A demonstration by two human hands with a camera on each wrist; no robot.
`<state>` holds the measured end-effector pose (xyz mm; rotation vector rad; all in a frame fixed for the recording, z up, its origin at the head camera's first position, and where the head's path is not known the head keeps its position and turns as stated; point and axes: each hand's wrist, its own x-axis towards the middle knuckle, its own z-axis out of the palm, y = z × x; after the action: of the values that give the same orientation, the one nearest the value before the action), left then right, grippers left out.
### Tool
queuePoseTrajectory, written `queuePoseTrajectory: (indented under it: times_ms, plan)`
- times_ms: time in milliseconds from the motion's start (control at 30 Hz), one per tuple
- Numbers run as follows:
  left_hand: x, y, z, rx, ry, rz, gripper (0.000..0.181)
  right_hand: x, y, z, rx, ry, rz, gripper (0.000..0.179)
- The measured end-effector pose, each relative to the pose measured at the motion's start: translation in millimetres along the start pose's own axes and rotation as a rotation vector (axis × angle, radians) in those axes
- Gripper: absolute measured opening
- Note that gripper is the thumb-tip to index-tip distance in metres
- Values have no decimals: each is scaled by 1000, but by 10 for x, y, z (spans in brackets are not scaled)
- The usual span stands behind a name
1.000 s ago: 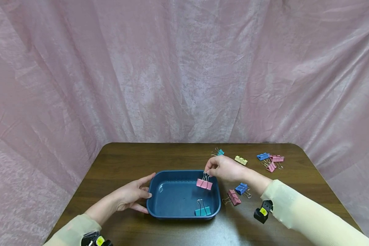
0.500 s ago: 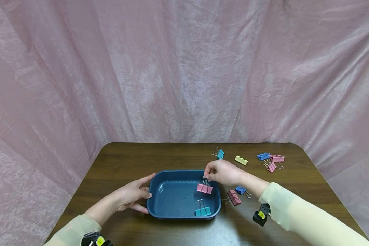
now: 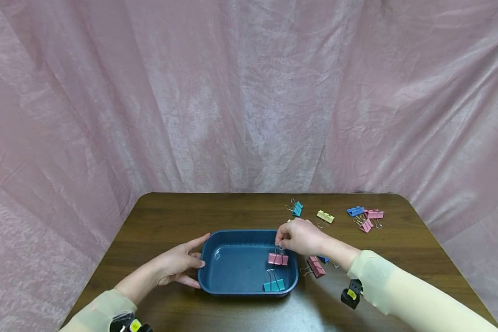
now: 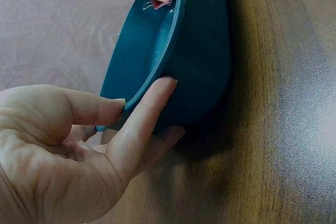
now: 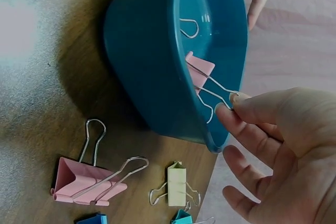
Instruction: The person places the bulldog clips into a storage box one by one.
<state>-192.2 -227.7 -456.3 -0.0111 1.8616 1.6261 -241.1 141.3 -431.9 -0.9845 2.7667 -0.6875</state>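
Note:
My right hand (image 3: 300, 236) pinches a wire handle of a pink binder clip (image 3: 278, 259) between thumb and fingertip. The clip hangs inside the blue tray (image 3: 207, 288), near its right end, body downward; the right wrist view shows this pink clip (image 5: 201, 72) just past the rim. A teal binder clip (image 3: 274, 285) lies in the tray's near right corner. At the tray's left end, my left hand (image 3: 176, 263) holds the rim, with one fingertip over the edge and others along the outer wall, as the left wrist view shows on the tray (image 4: 202, 51).
Right of the tray lie a dark pink clip (image 3: 316, 266) and a blue clip (image 3: 323, 259), partly hidden by my right wrist. Farther back are a teal clip (image 3: 297, 208) and a yellow clip (image 3: 325, 216). A blue clip (image 3: 355, 211) and two pink ones cluster at the back right.
My right hand has moved down and slightly toward me, lowering the pink binder clip deeper into the tray. The left hand and tray have stayed put.

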Motion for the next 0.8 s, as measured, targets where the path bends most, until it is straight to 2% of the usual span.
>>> queuePoseTrajectory:
  times_ms: [367,800]
  plan:
    - [4,2,-5,-3,3,-2,85,-25,-17,36,-103,36,-15,12]
    - [2,3,3,-3,11,-4,84,1,4,105,-153,42,-55,8]
